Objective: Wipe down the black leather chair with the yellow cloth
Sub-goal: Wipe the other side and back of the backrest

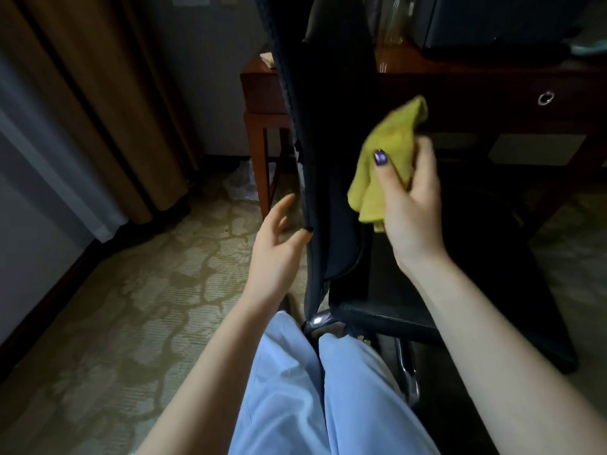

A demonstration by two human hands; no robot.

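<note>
Curtain [108,103] well L of black leather chair [328,142]; patterned carpet [131,307] under chair. L hand [279,254] just L of chair back edge, fingers loose & apart, thumb tip at the edge, holds nothing. Chair back seen edge-on: dark, smooth, seam down the rim; seat flat to R. Yellow cloth [387,159] R of chair back, above seat: bunched, creased, corners hanging; contact w/ back can't tell. R hand [414,205] clamps cloth, thumb over folds. Wooden desk [492,80] behind chair.

A hotel-like room: patterned carpet [131,307], long drapes [108,103], a dark wooden desk [492,83] with ring-pull drawer.
</note>
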